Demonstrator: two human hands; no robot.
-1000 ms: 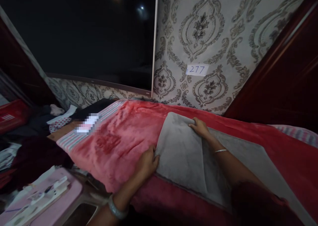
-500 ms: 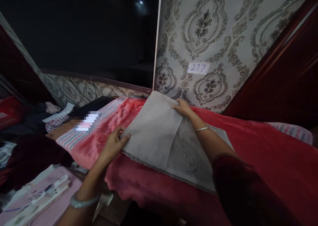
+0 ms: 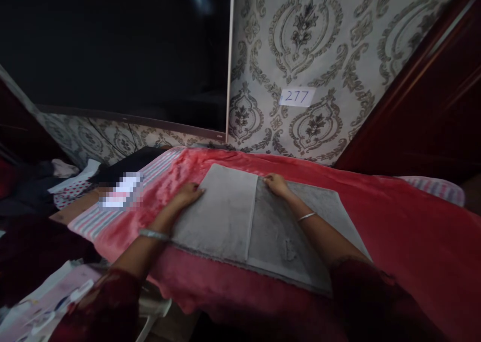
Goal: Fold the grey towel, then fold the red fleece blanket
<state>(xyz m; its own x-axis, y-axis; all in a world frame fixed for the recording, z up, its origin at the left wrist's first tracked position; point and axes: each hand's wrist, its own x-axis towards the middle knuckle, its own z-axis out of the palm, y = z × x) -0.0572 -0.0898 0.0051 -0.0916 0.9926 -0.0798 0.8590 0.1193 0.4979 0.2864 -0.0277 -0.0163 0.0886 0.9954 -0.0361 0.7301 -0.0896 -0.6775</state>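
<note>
A grey cloth [image 3: 240, 222] lies folded on a red fleece blanket [image 3: 394, 232] spread over a raised surface. Its left part is doubled over onto the rest, leaving a straight fold edge down the middle. My left hand [image 3: 187, 193] rests at the far left corner of the folded flap, fingers pinched on the cloth edge. My right hand [image 3: 275, 183] presses at the far end of the fold edge, fingers curled on the fabric. Both wrists wear bangles.
Patterned wallpaper with a paper label "277" [image 3: 296, 96] stands behind, beside a large dark screen [image 3: 120, 56]. A dark red wooden panel [image 3: 424, 106] is at right. Clothes [image 3: 71, 177] are piled at left, and a pink table with white objects [image 3: 48, 307] sits at lower left.
Both hands lifted the cloth's left part, carried it over and laid it flat on the rest; the fold now lies smooth on the blanket.
</note>
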